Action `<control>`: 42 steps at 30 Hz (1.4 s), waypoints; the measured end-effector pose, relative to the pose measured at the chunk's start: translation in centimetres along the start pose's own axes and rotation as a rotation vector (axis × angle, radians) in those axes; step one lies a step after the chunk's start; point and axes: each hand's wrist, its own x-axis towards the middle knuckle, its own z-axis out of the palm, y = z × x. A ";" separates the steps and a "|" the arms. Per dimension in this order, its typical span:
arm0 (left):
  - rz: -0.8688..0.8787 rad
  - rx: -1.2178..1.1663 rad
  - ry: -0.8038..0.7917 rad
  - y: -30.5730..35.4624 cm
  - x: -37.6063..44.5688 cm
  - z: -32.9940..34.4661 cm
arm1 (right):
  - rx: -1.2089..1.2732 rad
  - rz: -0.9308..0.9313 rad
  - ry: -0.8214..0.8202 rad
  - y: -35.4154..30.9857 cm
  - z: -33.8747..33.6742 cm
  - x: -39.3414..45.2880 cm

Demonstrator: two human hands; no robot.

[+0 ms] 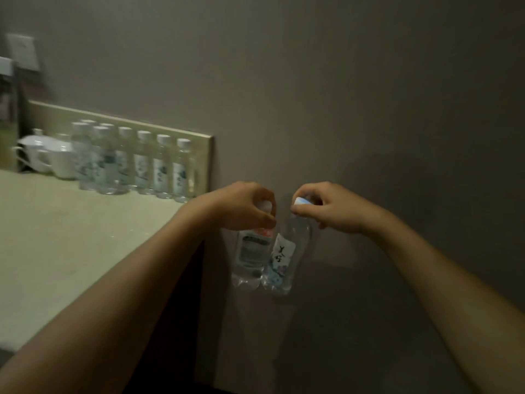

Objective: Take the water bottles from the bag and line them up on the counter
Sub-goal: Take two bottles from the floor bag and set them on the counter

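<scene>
My left hand (245,206) grips the capped top of a clear water bottle (251,257), which hangs in the air just past the counter's right end. Beside it my right hand (326,207) pinches the white cap of a second water bottle (284,260) with a white label; that one tilts and touches the first. Several more water bottles (147,166) stand in a row along the back of the pale counter (56,237), by the low backsplash. The bag is out of view.
White cups and a teapot (42,157) sit at the counter's back left, beside the row. A plain grey wall (341,95) fills the right. A switch plate (22,51) hangs on the wall at upper left. Below the counter's right end it is dark.
</scene>
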 end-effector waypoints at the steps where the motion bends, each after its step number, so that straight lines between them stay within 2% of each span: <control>1: -0.024 0.014 0.017 -0.6 -0.9 -0.9 | 0.005 -0.021 -0.004 -1.2 0.4 0.6; 5: -0.104 -0.043 0.077 -3.6 -4.1 -4.3 | 0.010 -0.115 0.013 -5.6 2.2 2.9; 10: -0.199 -0.112 0.235 -7.2 -6.7 -7.4 | -0.046 -0.201 0.023 -9.2 4.3 6.4; 17: -0.287 -0.115 0.443 -11.7 -7.6 -8.3 | -0.075 -0.330 0.060 -13.5 7.8 12.2; 21: -0.364 -0.103 0.524 -15.4 -6.9 -8.8 | -0.122 -0.344 0.075 -15.3 10.1 16.2; 29: -0.377 -0.025 0.735 -21.5 -4.6 -11.2 | -0.188 -0.364 0.183 -17.3 12.2 21.9; 37: -0.336 0.036 0.886 -25.9 -2.3 -10.9 | -0.262 -0.319 0.179 -17.9 14.1 23.8; 42: -0.290 0.083 0.957 -28.3 -1.3 -10.4 | -0.132 -0.264 0.169 -18.1 15.0 25.1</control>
